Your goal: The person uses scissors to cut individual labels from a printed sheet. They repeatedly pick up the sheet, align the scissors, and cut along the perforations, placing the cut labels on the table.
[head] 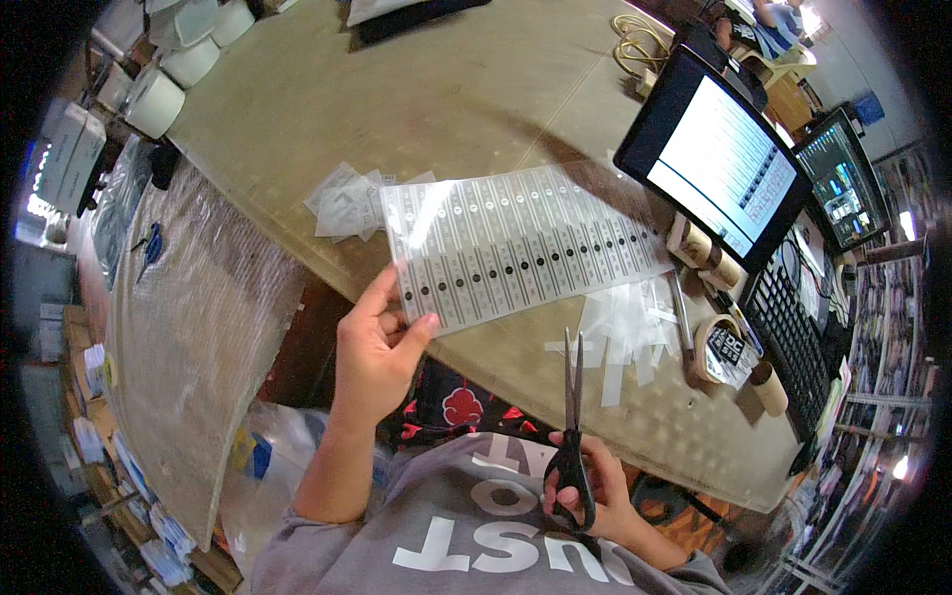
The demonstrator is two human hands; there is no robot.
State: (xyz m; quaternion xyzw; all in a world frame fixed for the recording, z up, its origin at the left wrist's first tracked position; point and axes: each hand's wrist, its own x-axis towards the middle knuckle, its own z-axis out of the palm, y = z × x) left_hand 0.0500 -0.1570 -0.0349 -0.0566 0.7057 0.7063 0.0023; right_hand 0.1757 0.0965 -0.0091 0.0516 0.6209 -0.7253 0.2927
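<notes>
My left hand (379,346) pinches the lower left corner of a clear plastic sheet (524,242) printed with rows of narrow strips and black and white dots. The sheet tilts up over the table and its surface catches a glare. In my right hand (595,483) is a pair of black-handled scissors (571,424), blades pointing away from me and nearly closed. The blade tips lie below the sheet's lower edge in view, apart from it. Beyond the sheet's left end is a pile of small cut transparent pieces (346,204). Clear offcut strips (625,335) lie scattered on the right.
A monitor (725,160) and a black keyboard (792,335) stand at the right. Near them are a tape roll (718,349) and a cardboard tube (768,389). Blue-handled scissors (152,242) rest on a plastic-covered surface (201,297) at left. A person (773,33) sits in the background.
</notes>
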